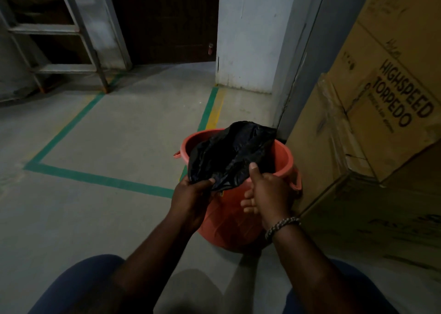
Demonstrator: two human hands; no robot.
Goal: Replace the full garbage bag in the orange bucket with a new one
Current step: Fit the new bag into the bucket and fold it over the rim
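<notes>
An orange bucket with side handles stands on the concrete floor against a cardboard box. A crumpled black garbage bag lies spread over the bucket's mouth and hides most of its inside. My left hand grips the bag's near edge at the bucket's front left. My right hand pinches the bag's edge with the thumb on top, at the front right of the rim; its fingers reach down in front of the bucket wall. A beaded bracelet sits on my right wrist.
Large cardboard boxes stand tight against the bucket on the right. A grey door frame and white wall rise behind it. Green tape lines mark the floor. A metal rack stands far left. My knees are at the bottom.
</notes>
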